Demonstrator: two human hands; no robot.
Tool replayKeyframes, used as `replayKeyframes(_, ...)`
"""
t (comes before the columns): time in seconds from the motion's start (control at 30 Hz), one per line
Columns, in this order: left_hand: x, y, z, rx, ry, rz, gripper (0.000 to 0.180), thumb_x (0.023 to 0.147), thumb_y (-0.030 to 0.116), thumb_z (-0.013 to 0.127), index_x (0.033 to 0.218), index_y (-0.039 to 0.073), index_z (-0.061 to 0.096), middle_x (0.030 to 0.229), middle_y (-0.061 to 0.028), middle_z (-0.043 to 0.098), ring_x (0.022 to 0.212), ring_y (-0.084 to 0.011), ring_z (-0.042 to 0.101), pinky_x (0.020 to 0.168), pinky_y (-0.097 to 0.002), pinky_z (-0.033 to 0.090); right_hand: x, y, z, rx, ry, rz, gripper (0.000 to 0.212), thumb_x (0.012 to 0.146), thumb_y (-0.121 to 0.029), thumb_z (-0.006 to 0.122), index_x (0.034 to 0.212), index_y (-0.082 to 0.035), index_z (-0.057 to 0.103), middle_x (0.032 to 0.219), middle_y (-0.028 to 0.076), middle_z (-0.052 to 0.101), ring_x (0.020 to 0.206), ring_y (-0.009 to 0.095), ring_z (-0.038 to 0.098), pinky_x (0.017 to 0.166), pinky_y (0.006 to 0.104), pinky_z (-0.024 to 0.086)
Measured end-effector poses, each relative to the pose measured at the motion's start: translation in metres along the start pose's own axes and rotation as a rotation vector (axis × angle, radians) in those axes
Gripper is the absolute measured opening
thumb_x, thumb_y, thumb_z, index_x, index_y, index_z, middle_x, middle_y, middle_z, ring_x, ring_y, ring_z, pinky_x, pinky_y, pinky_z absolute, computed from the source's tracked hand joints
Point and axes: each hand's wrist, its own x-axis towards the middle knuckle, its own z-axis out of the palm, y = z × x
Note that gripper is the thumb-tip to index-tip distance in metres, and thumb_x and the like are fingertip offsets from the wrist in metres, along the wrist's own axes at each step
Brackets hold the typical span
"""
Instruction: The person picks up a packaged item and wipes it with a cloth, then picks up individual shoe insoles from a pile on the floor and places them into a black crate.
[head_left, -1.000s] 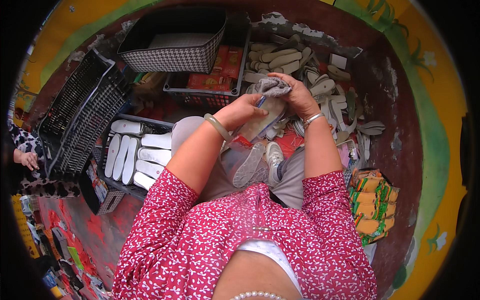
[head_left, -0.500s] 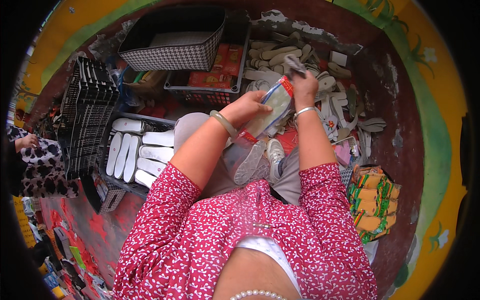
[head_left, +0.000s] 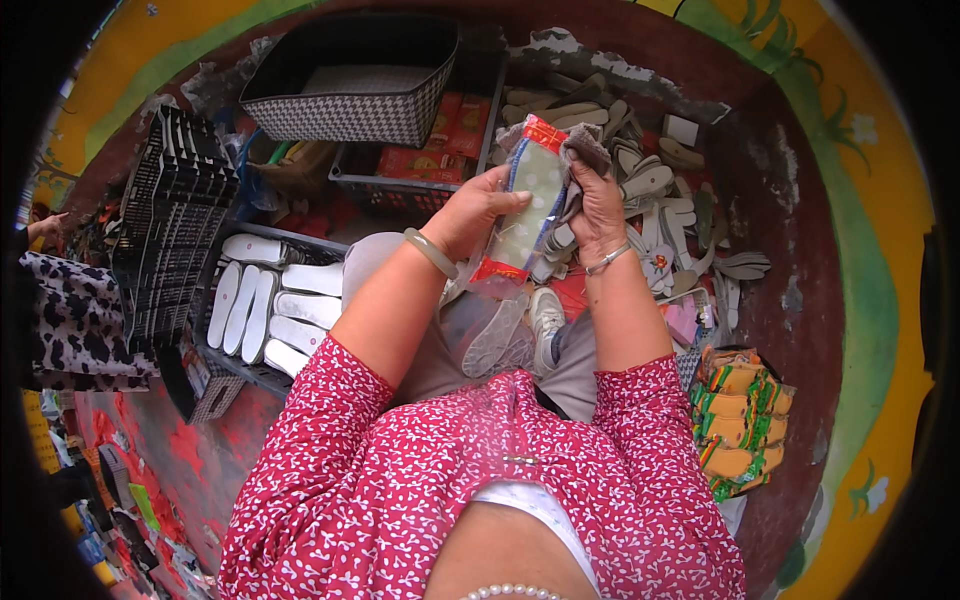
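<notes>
Left hand pinches red-ended clear packet, thumb on face; packet raised between hands. Right hand clasps grey cloth at packet's edge. Risk judged: packet may slip if pinch slackens; hard cloth pressure may crease it.

Insoles in left crate, seemingly boxes in far crate
</notes>
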Motion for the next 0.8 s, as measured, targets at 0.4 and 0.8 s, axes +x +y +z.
replayKeyframes(0.4, 0.028, -0.043, -0.022, 0.015, 0.023, 0.056, 0.028, 0.083, -0.001, 0.052, 0.110, -0.001, 0.054, 0.100, -0.0087, 0.062, 0.090, -0.0173, 0.059, 0.082, -0.0315, 0.047, 0.032, 0.029, -0.049, -0.003, 0.327, 0.112, 0.023, 0.078, 0.000, 0.058, 0.101, 0.001, 0.060, 0.096, 0.012, 0.063, 0.083, 0.023, 0.064, 0.069, 0.0332, 0.054)
replayKeyframes(0.8, -0.006, 0.002, -0.057, -0.298, 0.240, 0.212, 0.031, 0.085, 0.001, 0.045, 0.116, 0.005, 0.047, 0.103, -0.0087, 0.059, 0.092, -0.0221, 0.060, 0.082, -0.0406, 0.049, 0.014, -0.029, -0.027, -0.071, 0.219, -0.001, 0.036, 0.088, -0.025, 0.058, 0.116, -0.002, 0.053, 0.112, 0.008, 0.059, 0.098, 0.023, 0.059, 0.084, 0.0332, 0.048)
